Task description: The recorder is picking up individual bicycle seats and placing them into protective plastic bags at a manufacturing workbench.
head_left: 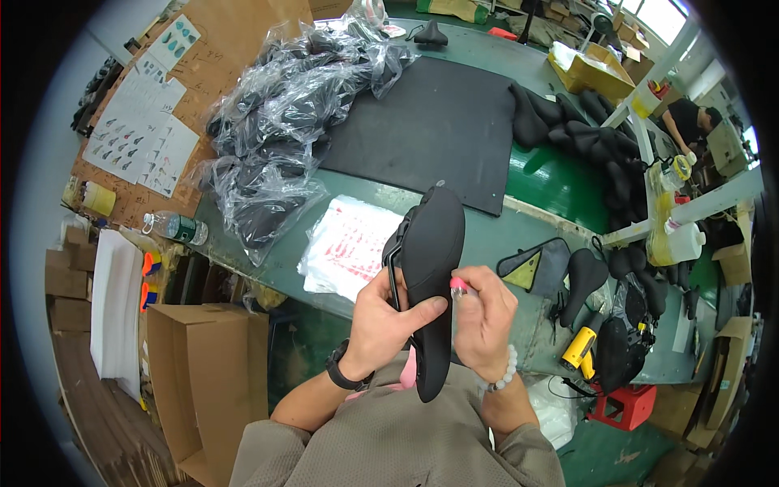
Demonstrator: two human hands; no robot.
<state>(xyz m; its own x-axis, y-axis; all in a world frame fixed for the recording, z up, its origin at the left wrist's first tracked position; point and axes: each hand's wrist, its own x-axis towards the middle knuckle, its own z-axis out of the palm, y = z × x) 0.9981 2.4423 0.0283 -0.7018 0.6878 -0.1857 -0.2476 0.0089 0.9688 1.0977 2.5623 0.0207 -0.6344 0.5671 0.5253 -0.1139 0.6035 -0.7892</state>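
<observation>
A black bicycle saddle (438,260) stands on edge in front of my body. My left hand (380,323) is closed round its middle, the thumb lying across the side and the fingers at the dark rails underneath. Close to the saddle's right side, my right hand (485,325) pinches a small pink-ended thing (458,284). Its tip meets or nearly meets the saddle cover; I cannot tell its exact kind. Just beyond my left hand lies a stack of clear plastic bags (345,247) with red print.
Bagged saddles (300,105) pile up at the far left beside a black mat (422,122). Bare saddles (568,122) line the right. A yellow heat gun (579,349) rests near the right edge, above a red stool (623,406). A cardboard box (231,357) stands left; another person (688,126) works far right.
</observation>
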